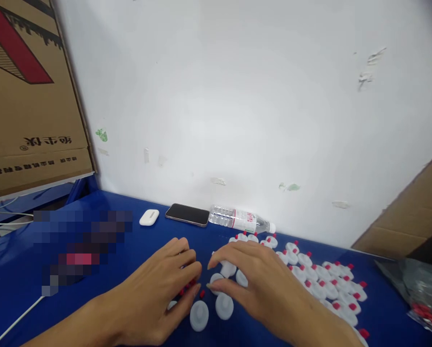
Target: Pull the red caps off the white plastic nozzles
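While my left hand (161,289) curls over small red pieces (201,293) at lower centre, I cannot tell if it grips them. My right hand (254,277) lies open, fingertips on a white cap (216,279).

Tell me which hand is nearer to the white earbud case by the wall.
Left. The left hand lies toward the person and slightly right of the white earbud case; the right hand is farther right, beyond the left hand, over the white caps.
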Action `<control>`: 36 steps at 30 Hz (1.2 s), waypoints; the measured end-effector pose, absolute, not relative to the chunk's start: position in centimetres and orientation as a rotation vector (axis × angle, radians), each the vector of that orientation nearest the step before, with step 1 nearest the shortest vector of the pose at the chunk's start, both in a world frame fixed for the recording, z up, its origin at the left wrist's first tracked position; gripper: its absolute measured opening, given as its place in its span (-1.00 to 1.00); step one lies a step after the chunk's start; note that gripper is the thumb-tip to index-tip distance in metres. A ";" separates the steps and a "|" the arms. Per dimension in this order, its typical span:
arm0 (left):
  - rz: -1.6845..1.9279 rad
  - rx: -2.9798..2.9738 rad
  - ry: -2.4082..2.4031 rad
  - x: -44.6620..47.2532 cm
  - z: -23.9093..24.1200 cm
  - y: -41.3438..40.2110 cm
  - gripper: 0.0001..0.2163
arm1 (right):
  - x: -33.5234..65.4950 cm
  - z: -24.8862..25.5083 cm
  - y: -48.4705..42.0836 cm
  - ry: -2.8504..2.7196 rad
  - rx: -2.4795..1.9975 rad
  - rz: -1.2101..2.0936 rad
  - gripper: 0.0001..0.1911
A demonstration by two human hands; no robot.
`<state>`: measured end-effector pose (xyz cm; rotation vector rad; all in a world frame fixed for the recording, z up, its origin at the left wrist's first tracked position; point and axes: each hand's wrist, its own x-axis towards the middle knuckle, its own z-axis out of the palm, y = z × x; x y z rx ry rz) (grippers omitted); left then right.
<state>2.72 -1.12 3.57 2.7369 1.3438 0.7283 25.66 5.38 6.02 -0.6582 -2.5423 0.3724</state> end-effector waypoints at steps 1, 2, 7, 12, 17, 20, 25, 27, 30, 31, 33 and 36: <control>0.704 2.733 1.343 2.8 3.5 -0.9 -0.86 | 25.6 6.1 5.2 -2.537 -0.654 0.357 -0.81; 0.688 2.728 1.347 2.8 3.4 -0.8 -0.88 | 25.6 6.3 5.0 -2.533 -0.652 0.342 -0.83; 0.647 2.710 1.391 2.5 2.9 -0.6 -0.88 | 25.3 7.0 4.4 -2.549 -0.647 0.297 -0.77; 0.600 2.674 1.320 2.5 3.2 -1.0 -0.91 | 25.4 7.0 5.0 -2.592 -0.601 0.269 -0.75; 0.551 2.685 1.221 2.6 3.0 -1.2 -0.95 | 25.7 6.9 5.1 -2.636 -0.646 0.214 -0.76; 0.483 2.743 1.212 2.8 2.8 -1.3 -0.94 | 25.8 6.9 5.2 -2.645 -0.656 0.171 -0.75; 0.503 2.880 1.105 3.7 2.6 -2.0 -0.89 | 26.0 6.9 5.4 -2.645 -0.654 0.117 -0.69; 0.518 2.927 1.084 4.0 2.4 -2.2 -0.87 | 26.0 6.8 5.4 -2.646 -0.652 0.082 -0.69; 0.530 2.920 1.100 4.0 2.1 -2.1 -0.85 | 25.9 6.8 5.2 -2.665 -0.641 0.045 -0.70; 0.535 2.905 1.102 3.9 2.0 -2.0 -0.85 | 25.9 6.8 5.2 -2.668 -0.641 0.040 -0.70; 0.540 2.878 1.108 3.7 1.8 -1.7 -0.84 | 26.0 6.9 5.2 -2.665 -0.650 0.041 -0.69; 0.528 2.871 1.121 3.4 1.6 -1.4 -0.85 | 26.3 6.9 5.3 -2.685 -0.657 0.058 -0.71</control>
